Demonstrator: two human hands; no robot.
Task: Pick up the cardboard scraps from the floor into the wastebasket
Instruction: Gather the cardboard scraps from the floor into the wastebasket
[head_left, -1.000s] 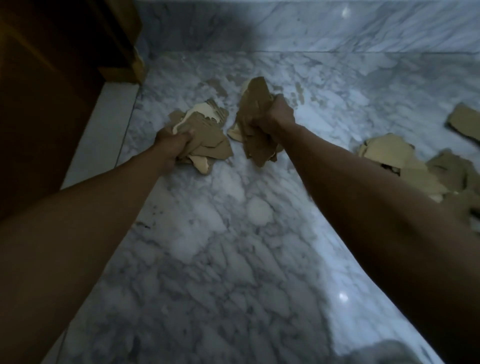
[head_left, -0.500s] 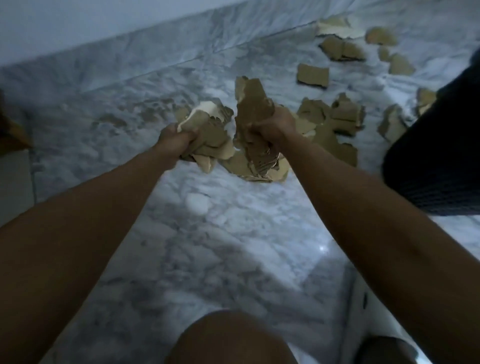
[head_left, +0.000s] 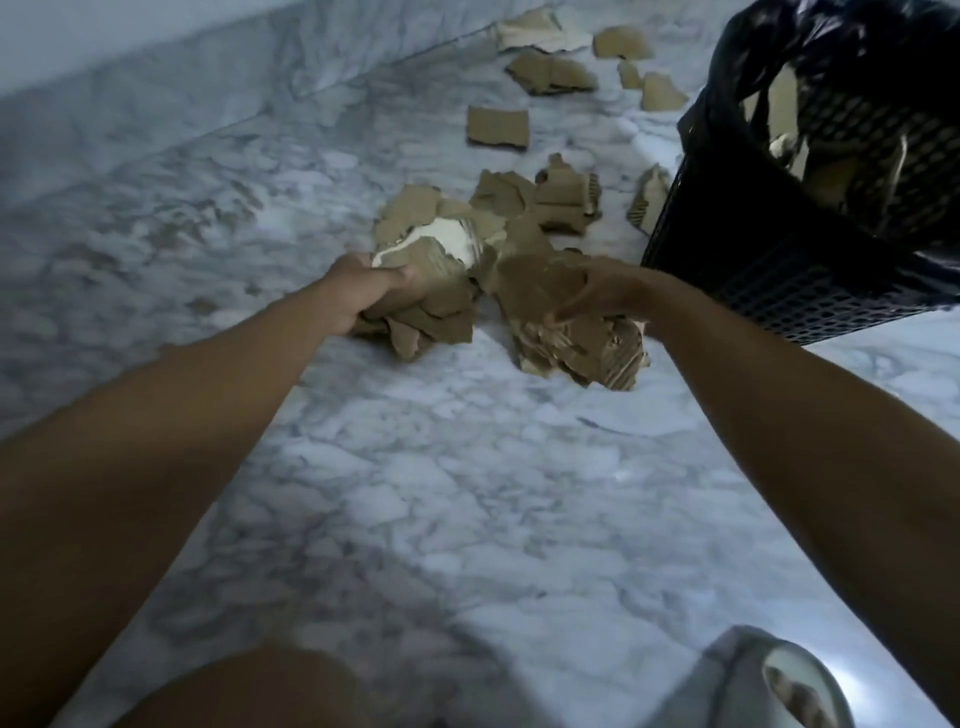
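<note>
We've got a white marble floor (head_left: 467, 493) with grey veining, running up to a matching marble skirting at the wall. Torn cardboard scraps (head_left: 497, 124) are scattered all over the far part of it, some piled together, some lying on their own. A black mesh wastebasket (head_left: 769, 260) sits on the floor at the right, with one scrap just beside its base.

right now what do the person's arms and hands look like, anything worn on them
Both arms are bare from the frame's edge to the wrist: no sleeves, watch, bracelets or gloves show. The left hand and right hand are bare too; blur hides whether any rings are worn.
</note>
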